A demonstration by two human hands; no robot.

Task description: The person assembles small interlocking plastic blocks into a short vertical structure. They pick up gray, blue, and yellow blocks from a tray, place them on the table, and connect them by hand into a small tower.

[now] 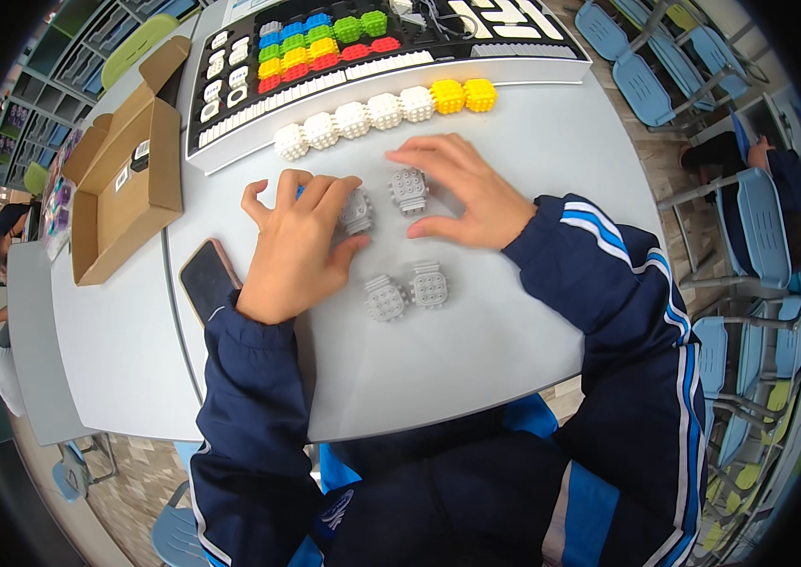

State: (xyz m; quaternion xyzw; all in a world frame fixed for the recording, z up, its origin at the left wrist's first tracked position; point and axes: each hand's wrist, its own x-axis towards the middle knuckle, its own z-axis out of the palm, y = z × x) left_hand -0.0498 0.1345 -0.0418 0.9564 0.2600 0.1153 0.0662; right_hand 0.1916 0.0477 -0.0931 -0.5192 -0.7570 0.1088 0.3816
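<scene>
My left hand (298, 241) curls over a grey studded block (356, 211), its fingertips and thumb at opposite sides of it. A bit of something blue (300, 191) shows between those fingers, mostly hidden. Beside them, a second grey block (409, 189) stands on the table. My right hand (471, 194) is open around that block, thumb and fingers spread, with a gap between them and it. Closer to me lie two more grey blocks, a left one (385, 299) and a right one (429, 285), side by side and seemingly joined.
A row of white blocks (351, 120) with yellow blocks (464, 95) at its right end lies beyond my hands. Behind it, a black tray (391, 77) holds coloured blocks. An open cardboard box (127, 213) and a phone (210, 276) are at left. Chairs (755, 227) stand at right.
</scene>
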